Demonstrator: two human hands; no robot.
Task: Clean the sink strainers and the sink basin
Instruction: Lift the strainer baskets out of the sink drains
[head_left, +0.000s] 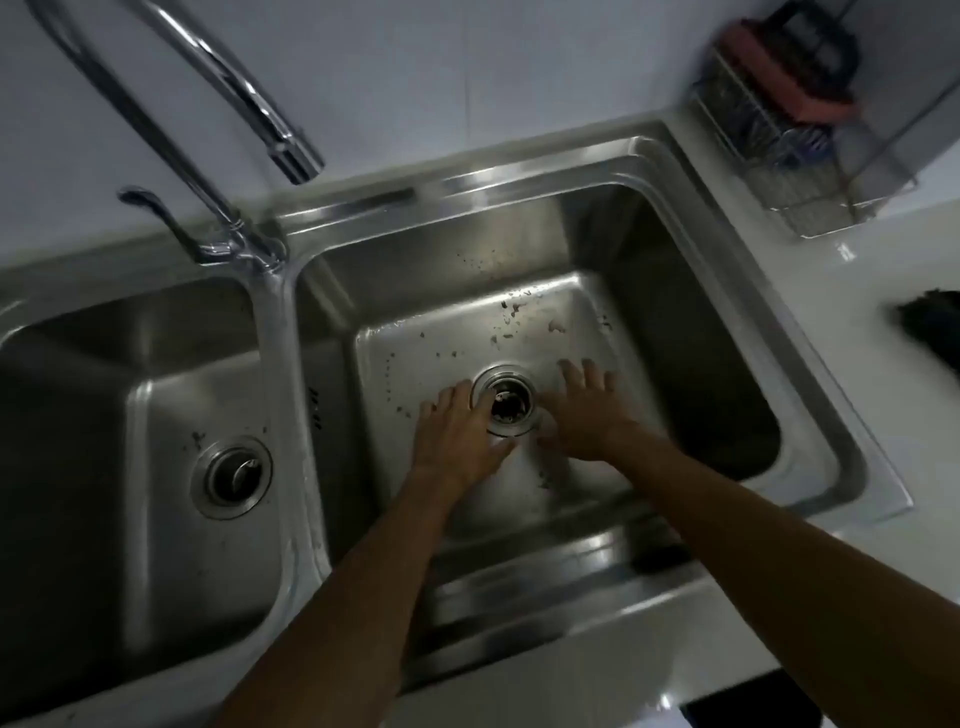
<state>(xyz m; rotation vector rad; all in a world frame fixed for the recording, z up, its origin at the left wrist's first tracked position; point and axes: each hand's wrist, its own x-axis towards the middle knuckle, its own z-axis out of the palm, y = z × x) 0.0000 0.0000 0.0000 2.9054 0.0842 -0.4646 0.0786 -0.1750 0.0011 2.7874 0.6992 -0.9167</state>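
Two steel basins lie side by side in a pale counter (852, 291). The left basin (171, 545) is dim; the left strainer (231, 477) sits in its drain with a small knob at the middle and a few dark specks beside its rim, well apart from both hands. The faucet (249, 88) arches over the divider, its spout above the back edge of the right basin (675, 291).

On that basin's floor the left hand (457, 431) lies flat with fingers straight and spread, gripping nothing, its thumb reaching along the near rim of the right strainer (503, 406). The strainer sits in the drain between the two hands, a shiny ring around a dark cup with pale bits inside. Just right of it the right hand (587, 410) also rests on the floor, fingers splayed and released. Whether either hand touches the rim is lost to blur. Dark crumbs (511, 312) dot the floor behind the hands.

A wire rack (779, 140) holding a pinkish sponge (795, 78) stands at the far right corner, and a dark thing (930, 327), cut by the frame's edge, cannot be made out.
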